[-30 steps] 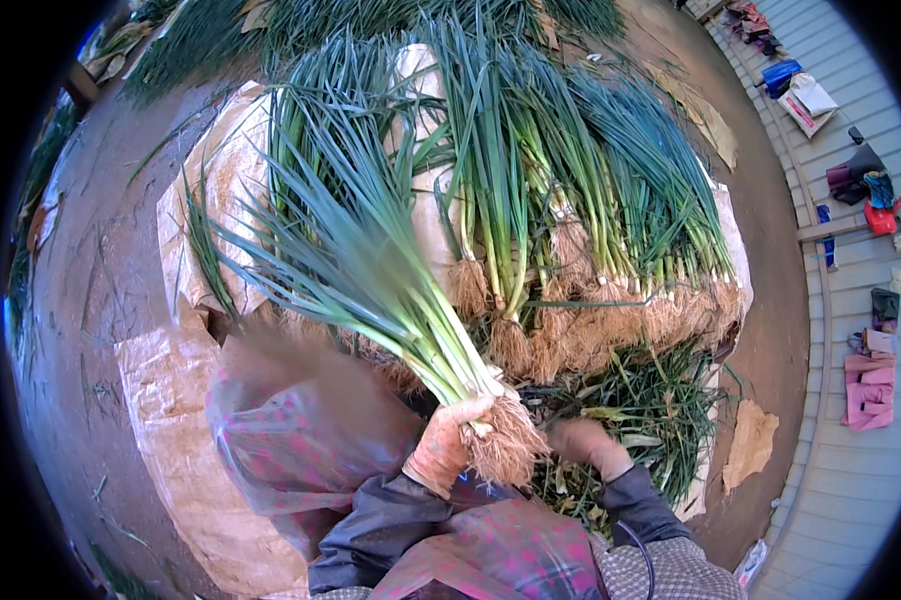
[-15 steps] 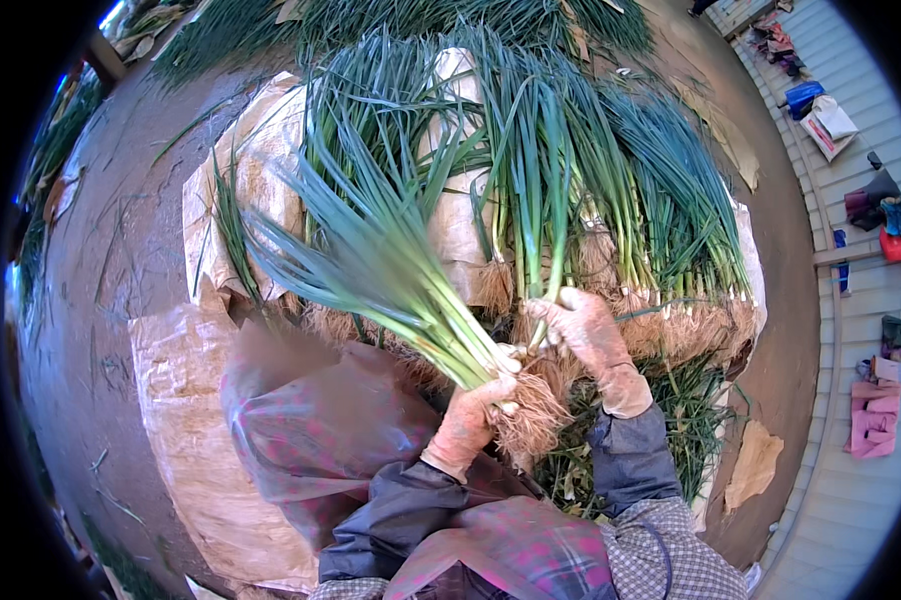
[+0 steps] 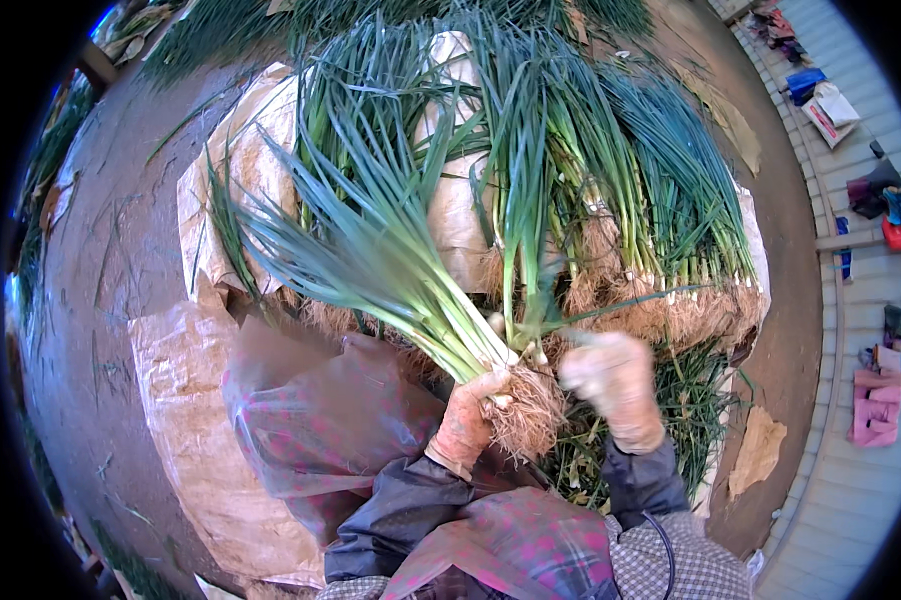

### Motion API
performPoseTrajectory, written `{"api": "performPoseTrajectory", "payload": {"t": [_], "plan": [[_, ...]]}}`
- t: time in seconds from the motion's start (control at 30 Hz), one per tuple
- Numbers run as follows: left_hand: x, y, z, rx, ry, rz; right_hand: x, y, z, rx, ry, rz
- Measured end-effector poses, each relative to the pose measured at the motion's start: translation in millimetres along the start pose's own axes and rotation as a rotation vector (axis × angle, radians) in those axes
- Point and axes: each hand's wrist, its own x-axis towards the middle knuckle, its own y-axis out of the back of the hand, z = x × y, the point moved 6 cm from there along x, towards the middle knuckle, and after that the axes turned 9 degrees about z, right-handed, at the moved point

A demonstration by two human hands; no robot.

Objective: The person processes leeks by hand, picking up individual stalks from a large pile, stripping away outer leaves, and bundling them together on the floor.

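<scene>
My gloved left hand [image 3: 467, 415] is closed round the pale lower stems of a bunch of green onions [image 3: 440, 300]. Their long leaves fan out to the upper left, and the tangled brown roots [image 3: 530, 415] hang beside the fingers. Just right of these roots is my gloved right hand [image 3: 615, 385], its fingers smeared by motion, so whether it holds anything does not show. Another green onion stalk [image 3: 510, 290] stands between the bunch and the laid-out rows, with its base close to the bunch's roots.
Rows of green onions [image 3: 660, 200] lie ahead on pale sacking [image 3: 450, 210], roots toward me. Loose green trimmings [image 3: 685, 420] are under my right forearm. A brown sheet [image 3: 185, 420] covers ground at the left. Cloths and bags [image 3: 875, 405] lie along the ribbed wall at right.
My right hand has moved right and down from a stalk it was gripping, and is now blurred. My left hand keeps its hold on the bunch, nearly in place.
</scene>
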Motion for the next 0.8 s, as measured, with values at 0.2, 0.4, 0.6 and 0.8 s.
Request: {"api": "performPoseTrajectory", "payload": {"t": [0.2, 0.4, 0.6, 0.8], "plan": [[2.7, -1.6, -10.1, 0.013, 0.167, -0.074, 38.8, 42.7, 46.2, -0.438, -0.213, 0.124], [1.3, 9.7, -6.1, 0.157, 0.022, 0.070, 110.8, -0.7, 68.7, -0.059, -0.017, 0.204], [10.2, 15.0, -11.6, 0.257, 0.053, 0.068, 103.6, 1.7, 83.7, 0.139, 0.016, 0.580], [7.9, 25.4, 3.5, 0.324, -0.115, 0.253, 36.1, 6.7, 94.1, 0.197, 0.071, 0.489]]}}
